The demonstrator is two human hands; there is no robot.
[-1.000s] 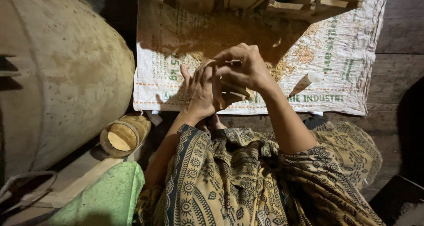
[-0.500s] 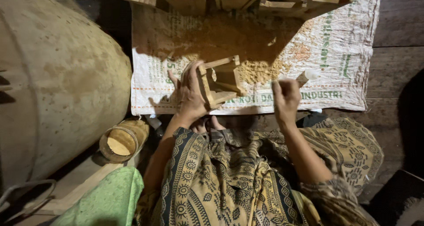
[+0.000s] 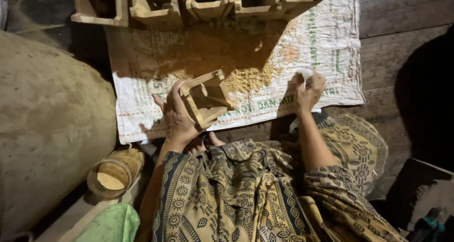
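Left hand [image 3: 178, 116] fingers wrapped around small wooden box frame [image 3: 206, 98], sanding apparently unfinished; right hand [image 3: 308, 88] pinching pale scrap [image 3: 305, 73]; sawdust [image 3: 246, 79] between; finished-looking frames [image 3: 208, 3] beyond fingertips.

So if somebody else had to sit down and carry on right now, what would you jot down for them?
Left hand: grips a small open wooden box frame, tilted, just above the woven sack spread on the plank floor.
Right hand: pinches a small pale scrap, too small to tell what it is, over the sack's near edge.
Sawdust pile: on the sack, beside the frame.
Done: a row of similar wooden frames lines the sack's far edge.
Left: the frame in hand appears unfinished; it is not in the row yet.
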